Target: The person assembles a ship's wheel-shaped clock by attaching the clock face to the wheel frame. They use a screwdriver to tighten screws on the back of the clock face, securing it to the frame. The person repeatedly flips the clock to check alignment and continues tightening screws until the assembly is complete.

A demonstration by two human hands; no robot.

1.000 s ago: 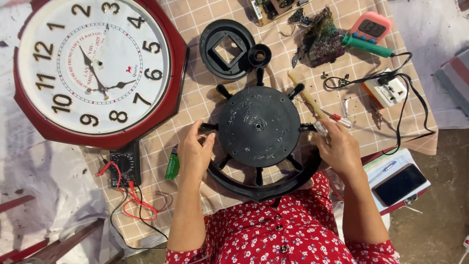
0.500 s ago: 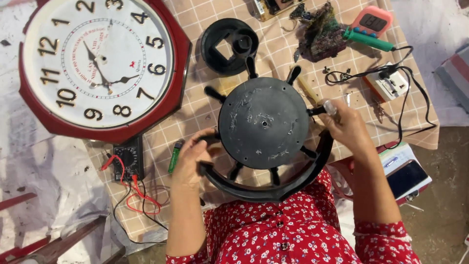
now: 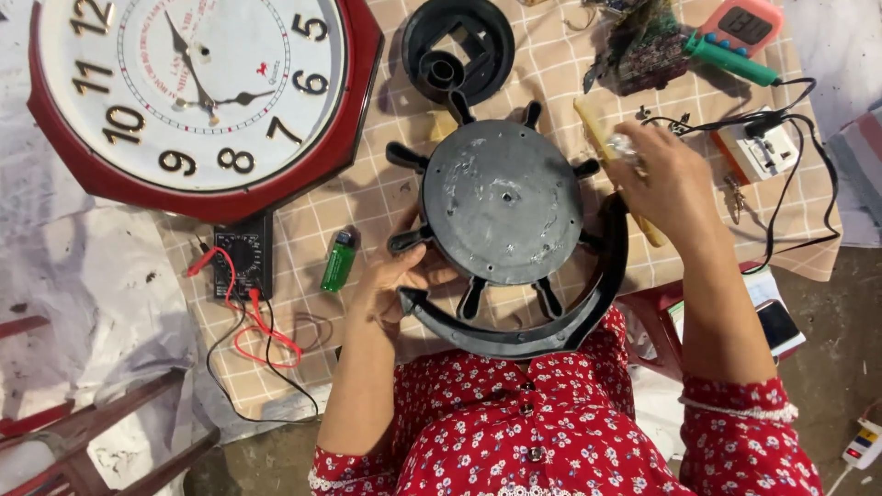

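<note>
Gripping the black wheel-shaped clock case (image 3: 503, 216) mid-frame, left hand (image 3: 397, 280) should keep its hold steady on the lower-left rim while right hand (image 3: 663, 179), closed on a small shiny part (image 3: 621, 145), works square-on.

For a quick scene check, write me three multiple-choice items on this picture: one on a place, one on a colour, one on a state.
1. Where does the lighter lie?
A. right of the multimeter
B. on the clock face
C. beside the phone

2. What colour is the frame of the wall clock?
A. green
B. dark red
C. yellow

3. How does the left hand stand to the black wheel-shaped piece?
A. far from it
B. flat on the wall clock
C. gripping its left edge

Answers: 1 A, the lighter rests on the checked cloth just right of the multimeter. 2 B, the rim around the white dial is dark red. 3 C, its fingers close on the piece's left edge.
</note>
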